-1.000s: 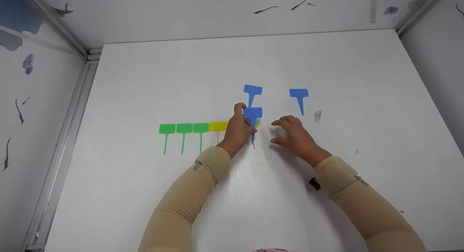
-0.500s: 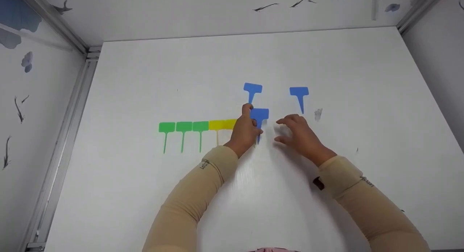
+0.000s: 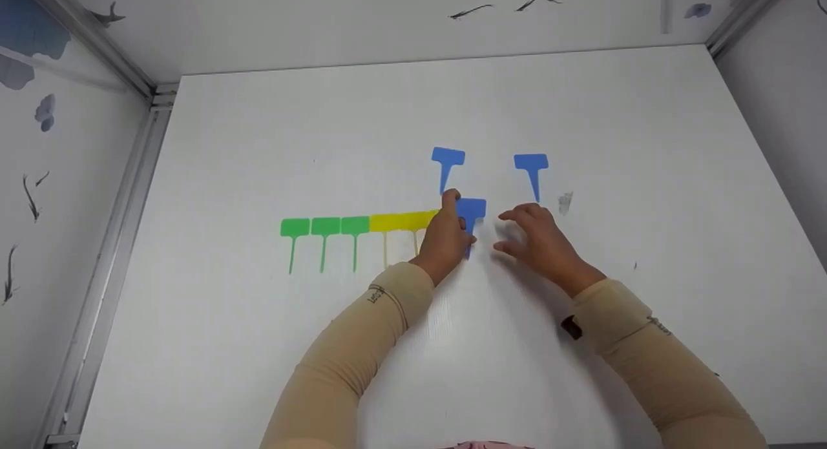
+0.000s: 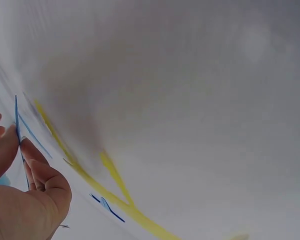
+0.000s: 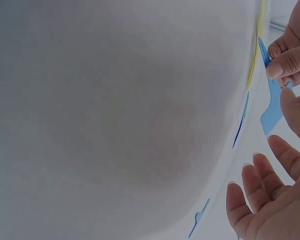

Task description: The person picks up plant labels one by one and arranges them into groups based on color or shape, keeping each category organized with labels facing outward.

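My left hand [image 3: 446, 242] pinches a blue T-shaped plant label [image 3: 473, 208] by its stem, head pointing away from me. In the left wrist view, this label [image 4: 17, 117] shows edge-on between thumb and fingers. My right hand [image 3: 539, 245] is just to the right, fingers spread and loosely bent around nothing. The right wrist view has its fingers [image 5: 255, 185] close to the held label's head [image 5: 271, 117]. Beyond the left hand lies another blue label [image 3: 448, 157], and a further blue label [image 3: 531, 162] lies beyond the right hand.
Left of my hands runs a row of T-shaped labels on the white table [image 3: 226, 145]: three green labels [image 3: 325, 226], then yellow labels [image 3: 386, 223], partly covered by my left hand. Patterned white panels [image 3: 362, 22] stand around the table.
My left hand has moved right with the blue label, off the end of the yellow labels. My right hand has shifted slightly right, still with spread fingers.
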`<state>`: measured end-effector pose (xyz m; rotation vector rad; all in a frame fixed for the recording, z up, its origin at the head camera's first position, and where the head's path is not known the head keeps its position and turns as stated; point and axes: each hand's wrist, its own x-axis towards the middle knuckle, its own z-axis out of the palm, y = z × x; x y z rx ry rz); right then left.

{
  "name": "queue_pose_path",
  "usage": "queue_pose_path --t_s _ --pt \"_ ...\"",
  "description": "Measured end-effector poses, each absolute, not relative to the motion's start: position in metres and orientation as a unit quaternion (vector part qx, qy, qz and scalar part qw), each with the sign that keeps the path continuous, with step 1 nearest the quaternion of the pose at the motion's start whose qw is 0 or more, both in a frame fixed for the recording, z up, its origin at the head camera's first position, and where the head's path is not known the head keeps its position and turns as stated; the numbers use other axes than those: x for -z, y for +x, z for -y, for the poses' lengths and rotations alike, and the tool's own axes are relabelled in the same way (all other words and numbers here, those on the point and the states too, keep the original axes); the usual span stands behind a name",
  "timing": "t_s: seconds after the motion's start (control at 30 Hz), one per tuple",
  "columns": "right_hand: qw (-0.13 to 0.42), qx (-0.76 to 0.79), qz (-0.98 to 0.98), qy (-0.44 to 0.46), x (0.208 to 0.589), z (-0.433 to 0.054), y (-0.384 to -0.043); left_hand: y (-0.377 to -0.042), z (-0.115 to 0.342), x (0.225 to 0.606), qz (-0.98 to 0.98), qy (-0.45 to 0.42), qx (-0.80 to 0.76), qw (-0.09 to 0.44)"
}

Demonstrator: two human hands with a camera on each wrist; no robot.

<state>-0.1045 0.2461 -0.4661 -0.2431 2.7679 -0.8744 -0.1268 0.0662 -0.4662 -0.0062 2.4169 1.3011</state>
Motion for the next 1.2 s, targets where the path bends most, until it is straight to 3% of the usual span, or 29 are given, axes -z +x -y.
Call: queue_pose_path --t_s 1.2 --pt "0.098 0.301 -0.945 -0.087 0.468 -0.251 -0.104 -0.128 -0.08 0.473 -0.872 0.026 -0.45 0.192"
